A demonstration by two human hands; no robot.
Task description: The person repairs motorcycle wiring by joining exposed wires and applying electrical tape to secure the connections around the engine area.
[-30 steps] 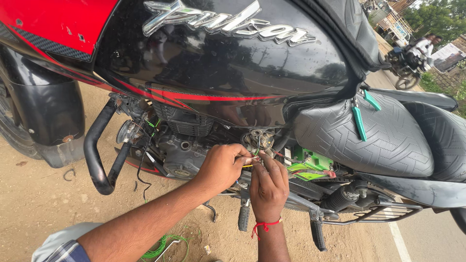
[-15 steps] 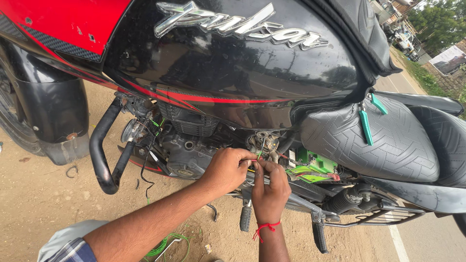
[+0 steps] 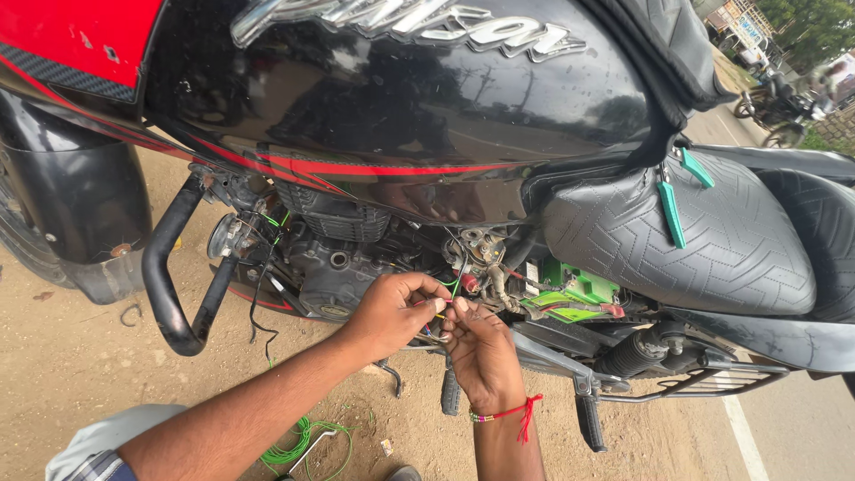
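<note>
Our fingers (image 3: 434, 307) meet in a tight pinch just below the fuel tank: the left hand (image 3: 392, 312) comes in from the lower left with thumb and forefinger closed on a thin green wire (image 3: 455, 287), and the right hand (image 3: 481, 352) rises from below with its fingertips bunched against the same spot, so both pinch narrowly on wire ends too fine to make out clearly. We judge the two hands press together like this because the strands are short and stiff, and each hand steadies what the other works on. The wire runs up out of the pinch toward the carburettor (image 3: 485, 245), which sits uncovered behind it, so the wiring lies at the open side of the engine (image 3: 343, 258), between the black crash guard (image 3: 174, 276) and the green battery (image 3: 574, 294). A red thread bracelet (image 3: 512, 414) circles the right wrist. Farther out, the glossy black tank (image 3: 401, 107) with its red stripe overhangs the work and shades it, which likely explains why we lean in low. The quilted black seat (image 3: 712, 249) carries two teal tags (image 3: 672, 209) at its front edge. On the dirt ground (image 3: 71, 365) beneath the left forearm lies a loose coil of green wire (image 3: 298, 445), kept within easy reach of the hands.
</note>
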